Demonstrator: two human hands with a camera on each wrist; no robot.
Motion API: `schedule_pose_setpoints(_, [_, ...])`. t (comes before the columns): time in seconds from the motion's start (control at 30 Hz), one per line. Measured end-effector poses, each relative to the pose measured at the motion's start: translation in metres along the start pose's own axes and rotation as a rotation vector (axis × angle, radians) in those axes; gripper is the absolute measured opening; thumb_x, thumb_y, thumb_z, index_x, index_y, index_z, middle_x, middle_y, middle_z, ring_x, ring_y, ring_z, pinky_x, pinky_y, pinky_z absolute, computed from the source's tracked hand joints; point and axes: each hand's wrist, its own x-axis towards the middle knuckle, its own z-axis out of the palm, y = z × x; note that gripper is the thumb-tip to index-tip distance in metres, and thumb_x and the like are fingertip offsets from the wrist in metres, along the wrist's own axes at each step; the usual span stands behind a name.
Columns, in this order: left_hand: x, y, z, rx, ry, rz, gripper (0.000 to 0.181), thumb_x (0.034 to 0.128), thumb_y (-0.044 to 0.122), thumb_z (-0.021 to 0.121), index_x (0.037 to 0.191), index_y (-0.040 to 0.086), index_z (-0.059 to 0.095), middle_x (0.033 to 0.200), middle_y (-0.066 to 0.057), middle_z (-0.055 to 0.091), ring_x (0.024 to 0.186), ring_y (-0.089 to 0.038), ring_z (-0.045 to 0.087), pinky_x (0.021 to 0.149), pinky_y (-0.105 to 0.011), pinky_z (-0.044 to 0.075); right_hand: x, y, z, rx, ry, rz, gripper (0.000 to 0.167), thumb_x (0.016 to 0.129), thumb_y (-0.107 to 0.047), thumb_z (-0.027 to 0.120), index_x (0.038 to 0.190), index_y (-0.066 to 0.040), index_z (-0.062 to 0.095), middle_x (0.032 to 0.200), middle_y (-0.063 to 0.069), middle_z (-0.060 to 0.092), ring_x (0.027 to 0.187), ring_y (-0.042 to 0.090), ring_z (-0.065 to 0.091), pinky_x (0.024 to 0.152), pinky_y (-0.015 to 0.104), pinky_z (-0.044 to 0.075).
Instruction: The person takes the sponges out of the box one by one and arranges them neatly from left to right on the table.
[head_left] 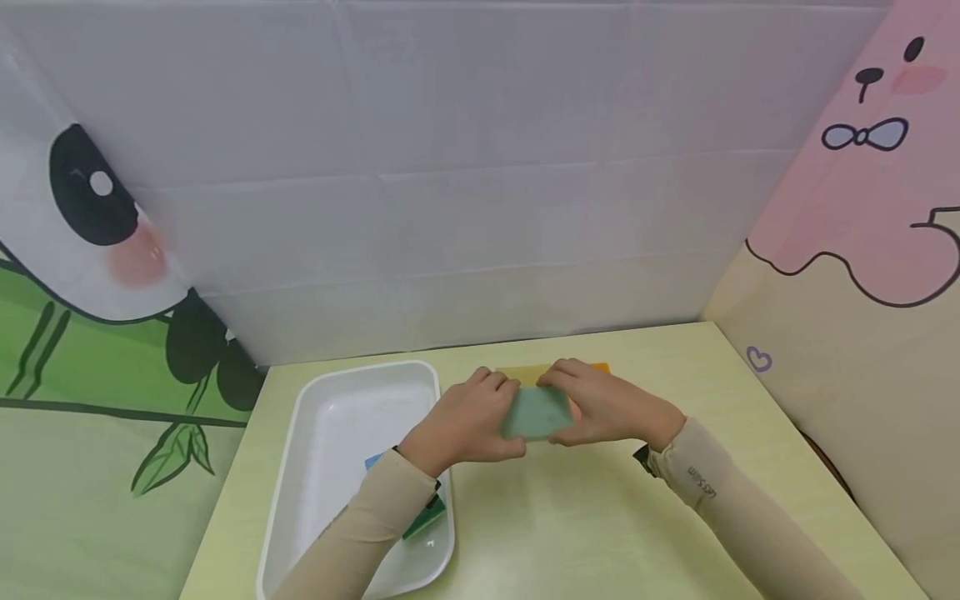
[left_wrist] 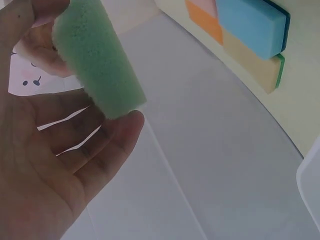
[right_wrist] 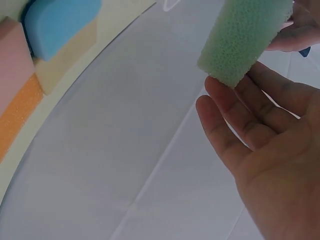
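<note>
A green sponge [head_left: 537,412] is held between both hands over the table. My left hand [head_left: 474,417] grips its left end, thumb at the near edge and fingers at the far edge; my right hand [head_left: 609,406] grips the right end the same way. In the left wrist view the left fingertips touch the end of the sponge [left_wrist: 95,60]. The right wrist view shows fingers of the right hand [right_wrist: 280,135] against the sponge [right_wrist: 245,40]. Behind it, a blue sponge [left_wrist: 252,25] lies on a beige one [left_wrist: 250,60], beside pink [right_wrist: 11,60] and orange [right_wrist: 20,117] pieces.
A white tray [head_left: 281,492] stands at the left of the table, holding a blue piece [head_left: 372,460] and a green piece [head_left: 424,518], partly hidden by the left forearm. A pale wall hanging [head_left: 480,208] rises behind the table, with printed panels at both sides.
</note>
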Motion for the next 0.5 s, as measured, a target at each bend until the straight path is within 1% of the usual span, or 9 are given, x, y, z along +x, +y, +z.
schedule_pose_setpoints(0.1, [-0.004, -0.004, -0.003, -0.008, 0.004, -0.018, 0.073, 0.0804, 0.053, 0.068, 0.131, 0.001, 0.059, 0.125, -0.009, 0.061, 0.108, -0.024, 0.055, 0.071, -0.034, 0.055, -0.001, 0.002, 0.001, 0.011, 0.008, 0.003, 0.062, 0.077, -0.034, 0.084, 0.127, -0.007, 0.057, 0.12, 0.0, 0.054, 0.103, 0.012, 0.053, 0.084, 0.029, 0.051])
schedule_pose_setpoints(0.23, [-0.014, -0.013, -0.006, -0.014, -0.009, -0.069, 0.076, 0.0827, 0.055, 0.066, 0.136, 0.001, 0.056, 0.13, -0.01, 0.059, 0.115, -0.026, 0.054, 0.076, -0.037, 0.056, -0.004, 0.008, 0.005, 0.005, 0.01, 0.024, 0.063, 0.077, -0.036, 0.084, 0.126, -0.007, 0.057, 0.12, 0.0, 0.053, 0.102, 0.012, 0.053, 0.084, 0.03, 0.052])
schedule_pose_setpoints(0.33, [-0.024, -0.022, -0.003, -0.032, -0.023, -0.124, 0.076, 0.0845, 0.054, 0.065, 0.138, 0.002, 0.055, 0.132, -0.01, 0.058, 0.119, -0.027, 0.053, 0.081, -0.04, 0.055, -0.007, 0.012, 0.009, 0.003, 0.012, 0.05, 0.064, 0.077, -0.037, 0.084, 0.126, -0.007, 0.058, 0.119, 0.0, 0.053, 0.101, 0.012, 0.053, 0.084, 0.032, 0.052])
schedule_pose_setpoints(0.5, [-0.045, -0.038, 0.002, -0.099, -0.018, -0.209, 0.072, 0.0862, 0.052, 0.066, 0.138, 0.002, 0.056, 0.132, -0.011, 0.059, 0.122, -0.029, 0.051, 0.088, -0.045, 0.053, -0.014, 0.019, 0.02, 0.063, -0.001, 0.116, 0.063, 0.078, -0.036, 0.083, 0.128, -0.009, 0.057, 0.122, -0.001, 0.051, 0.104, 0.013, 0.052, 0.088, 0.036, 0.05])
